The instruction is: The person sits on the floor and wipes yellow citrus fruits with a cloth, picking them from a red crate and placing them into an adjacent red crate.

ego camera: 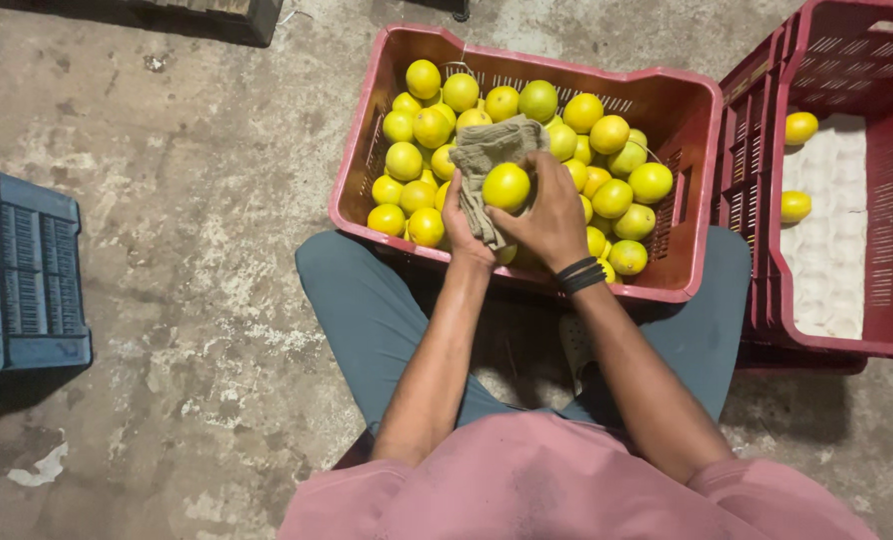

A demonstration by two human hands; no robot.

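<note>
I note right hand [552,215] clamped on yellow fruit [507,186], pressing it into cloth [482,160]; left hand [464,225] grips cloth beneath as backing. Red crate [687,120] of fruit directly ahead.

Three containers noted around me. A dark red plastic crate [682,110] stands on the floor before my knees, slotted walls, holding yellow fruit [607,135]. A second red crate [757,190], white-lined, stands just beside it to my right. A blue crate [32,270] sits well apart, left.
</note>
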